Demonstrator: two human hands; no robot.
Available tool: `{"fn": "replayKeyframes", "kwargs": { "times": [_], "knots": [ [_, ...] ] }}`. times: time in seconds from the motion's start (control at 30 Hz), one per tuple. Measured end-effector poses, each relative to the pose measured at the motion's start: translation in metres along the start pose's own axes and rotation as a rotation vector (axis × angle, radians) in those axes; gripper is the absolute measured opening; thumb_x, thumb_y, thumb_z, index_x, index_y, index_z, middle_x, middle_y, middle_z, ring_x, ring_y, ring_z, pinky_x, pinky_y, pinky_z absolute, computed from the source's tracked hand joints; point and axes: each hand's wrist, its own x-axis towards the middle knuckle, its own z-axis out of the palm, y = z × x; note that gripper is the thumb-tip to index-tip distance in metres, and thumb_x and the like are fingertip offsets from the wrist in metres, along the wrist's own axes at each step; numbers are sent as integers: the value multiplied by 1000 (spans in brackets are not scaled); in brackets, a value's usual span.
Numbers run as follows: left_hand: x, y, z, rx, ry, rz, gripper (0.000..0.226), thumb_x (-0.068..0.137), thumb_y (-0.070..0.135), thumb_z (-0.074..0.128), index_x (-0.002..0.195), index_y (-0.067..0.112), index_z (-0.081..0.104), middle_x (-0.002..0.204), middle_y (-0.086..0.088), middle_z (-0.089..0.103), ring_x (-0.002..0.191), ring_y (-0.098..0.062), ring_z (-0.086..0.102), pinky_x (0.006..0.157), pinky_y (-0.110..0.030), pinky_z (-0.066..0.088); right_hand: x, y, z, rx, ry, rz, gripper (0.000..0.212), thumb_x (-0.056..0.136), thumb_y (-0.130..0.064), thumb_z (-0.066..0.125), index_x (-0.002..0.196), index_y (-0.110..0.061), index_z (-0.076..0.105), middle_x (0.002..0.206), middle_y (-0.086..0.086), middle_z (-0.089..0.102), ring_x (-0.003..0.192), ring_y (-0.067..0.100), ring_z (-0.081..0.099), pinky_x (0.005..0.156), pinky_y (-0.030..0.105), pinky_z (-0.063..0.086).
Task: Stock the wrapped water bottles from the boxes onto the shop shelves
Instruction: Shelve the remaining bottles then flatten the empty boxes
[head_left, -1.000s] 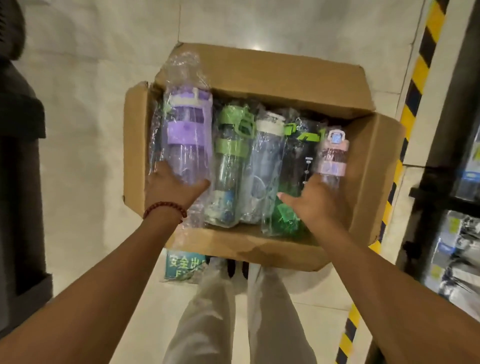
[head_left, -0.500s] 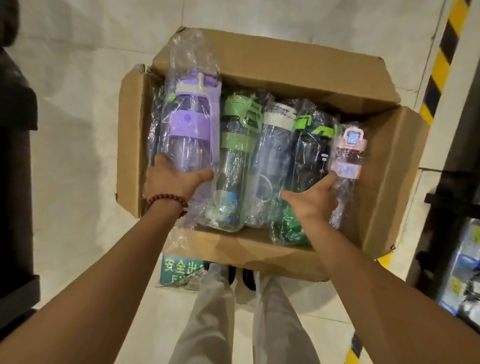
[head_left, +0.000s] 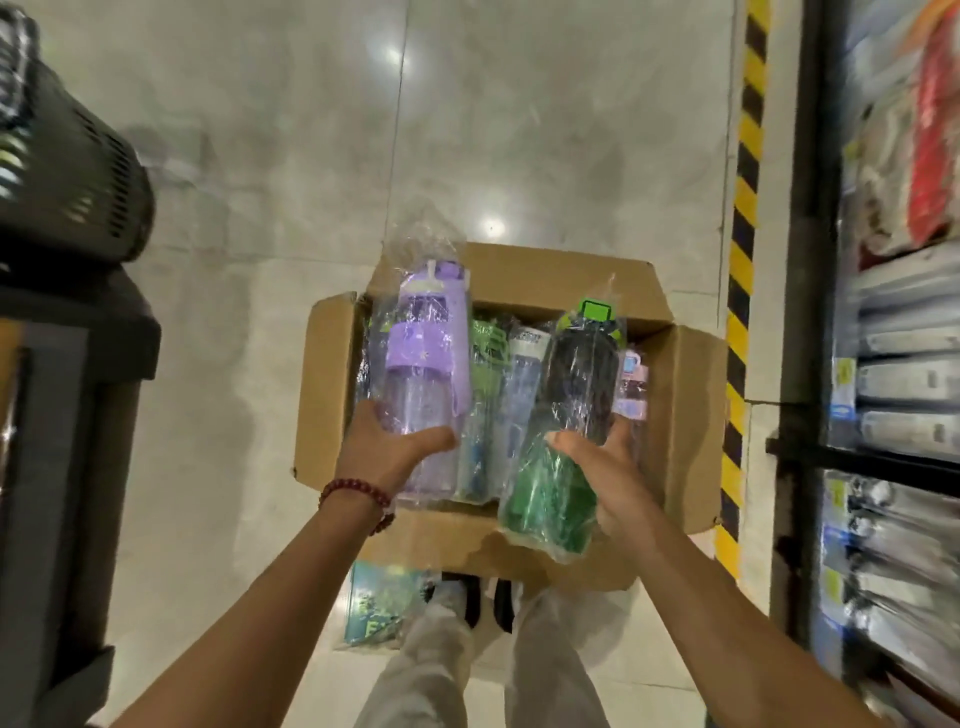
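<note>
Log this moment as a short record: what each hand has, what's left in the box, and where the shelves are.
left hand: grips purple bottle, lifted above box
right hand: grips black and green bottle, lifted above box
cardboard box: open on floor, several wrapped bottles inside
shelves: to the person's right, stocked, blurred

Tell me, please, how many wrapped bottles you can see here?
5: purple bottle in the left hand, black-and-green bottle in the right hand; green-lidded, white-lidded and pink bottles in the box. More may be hidden.
</note>
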Motion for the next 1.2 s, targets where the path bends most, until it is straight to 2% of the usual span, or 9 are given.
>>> {"fn": "replayKeyframes", "kwargs": {
  "times": [0.1,0.2,0.37,0.57,0.63,0.77,0.97,1.07,1.2],
  "knots": [
    [-27,24,-19,-53,-39,51,85,37,41,80,111,17,48,101,1,58,91,-20,60,74,-39,55,-35,-17,4,134,-84,38,101,64,-37,80,146,-22,23,133,1,46,122,23,49,93,40,48],
    [-57,48,-39,-103,-34,111,71,39,32,83,101,19,49,90,3,59,76,-11,59,58,-26,48,-75,-38,7,147,-140,-19,71,71,-32,75,129,-21,36,116,1,52,97,14,56,73,32,49],
    [-104,74,-76,-113,-57,254,50,57,11,85,88,24,49,86,1,61,72,-10,59,54,-20,43,-137,-69,5,40,-81,-197,101,45,-44,78,131,-33,27,126,3,52,108,24,57,96,52,47],
    [-162,122,-111,-49,-130,429,71,38,35,81,101,9,61,88,-15,69,74,-27,68,59,-39,55,-225,-123,-37,18,99,-469,94,62,-24,82,132,-32,20,114,-4,52,101,18,56,89,39,45],
    [-189,147,-117,-70,-148,508,72,34,39,80,97,13,58,87,-11,68,75,-27,67,66,-44,56,-264,-143,-54,59,143,-561,105,47,-36,81,132,-31,20,117,-10,46,104,12,50,88,34,38],
    [-259,200,-118,-97,-234,696,72,26,47,73,91,26,49,93,-4,66,78,-14,65,60,-27,51,-339,-163,-92,99,331,-722,142,19,-66,79,140,-26,18,134,-3,34,123,12,36,96,30,34],
    [-356,249,-87,-68,-421,956,74,30,44,76,97,25,52,100,-9,67,88,-19,67,75,-41,56,-434,-154,-158,192,653,-858,96,71,-10,80,142,-25,18,124,-10,35,114,7,36,90,21,29],
    [-405,263,-55,-47,-549,1050,75,29,44,76,97,26,52,100,-6,66,82,-12,67,73,-34,55,-478,-138,-195,224,825,-907,92,72,-10,79,140,-27,19,123,-9,34,112,6,37,87,21,29],
    [-473,272,-3,-22,-698,1186,80,36,42,78,109,18,56,106,-6,67,96,-23,65,86,-51,52,-532,-108,-250,281,1038,-991,101,59,-23,83,140,-19,22,123,-5,39,107,1,42,85,9,33]
  ]
}}
